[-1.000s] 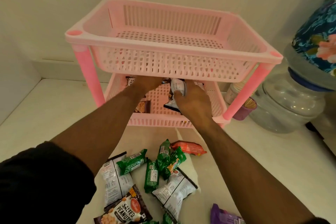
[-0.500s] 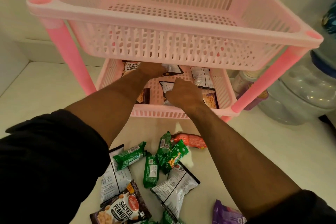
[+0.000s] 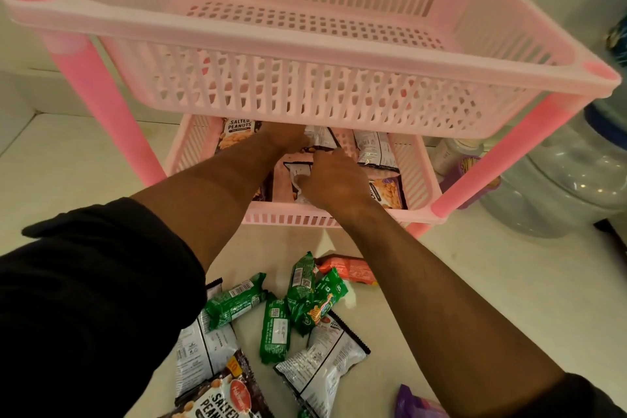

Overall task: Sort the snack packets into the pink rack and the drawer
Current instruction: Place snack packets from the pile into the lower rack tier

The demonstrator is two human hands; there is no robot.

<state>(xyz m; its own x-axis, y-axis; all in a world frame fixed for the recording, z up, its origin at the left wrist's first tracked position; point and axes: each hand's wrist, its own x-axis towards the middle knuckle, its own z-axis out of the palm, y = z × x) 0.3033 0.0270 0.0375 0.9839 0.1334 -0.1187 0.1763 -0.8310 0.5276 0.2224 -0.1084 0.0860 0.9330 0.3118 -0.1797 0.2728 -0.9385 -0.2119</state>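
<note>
In the head view a pink rack (image 3: 305,54) of moulded plastic fills the upper frame: two rectangular baskets with slotted walls and perforated floors, joined by round, brighter pink corner posts, standing on a smooth pale countertop (image 3: 475,282). The top basket (image 3: 509,27) holds nothing visible; the lower basket (image 3: 417,166) carries several glossy, crinkled snack packets, dark-edged pouches, one of them a salted peanuts packet (image 3: 237,132) at the back left. Both bare forearms reach in under the top basket. The left hand (image 3: 283,139) lies flat and low over the packets at the back, its fingers hidden beneath the basket wall, so whether it grips anything cannot be told. The right hand (image 3: 334,183) is curled, fingers bent down onto a white-backed packet (image 3: 298,176) lying in the middle of the lower basket, seemingly pinching its edge. On the countertop nearer the camera lie loose packets: green wrapped bars (image 3: 274,326), an orange packet (image 3: 353,268), silver-backed pouches (image 3: 322,363) and a purple packet (image 3: 414,404) at the bottom edge. A clear plastic water jar (image 3: 559,187) stands right of the rack. Compared with half a second ago, the camera has moved closer, and the right hand has shifted slightly forward over the middle packet.
</note>
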